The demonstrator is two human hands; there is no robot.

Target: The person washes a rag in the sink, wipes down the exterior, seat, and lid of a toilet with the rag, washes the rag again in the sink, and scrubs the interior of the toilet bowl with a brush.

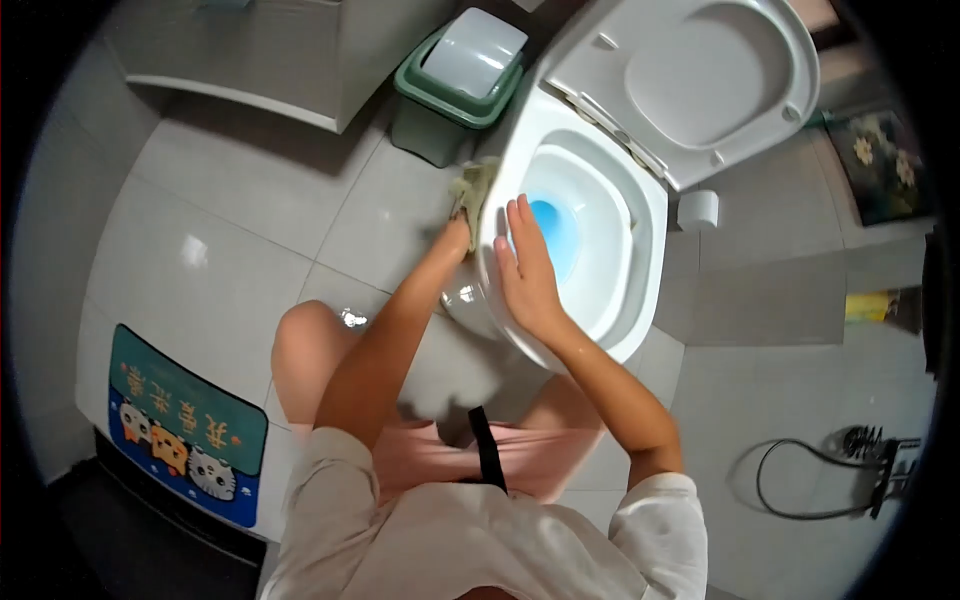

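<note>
My left hand grips a crumpled yellowish-green cloth against the outer left side of the white toilet. The fingers of this hand are partly hidden by the cloth. On the left part of the bowl's rim rests my right hand, flat and holding nothing, with its fingers stretched out. Blue water lies at the bottom of the bowl. The toilet seat is raised and leans back with the lid behind it.
Just left of the toilet stands a green bin with a white swing lid. A cabinet juts out at upper left. A patterned mat lies at lower left. On the right wall hang a toilet roll and a looped black hose.
</note>
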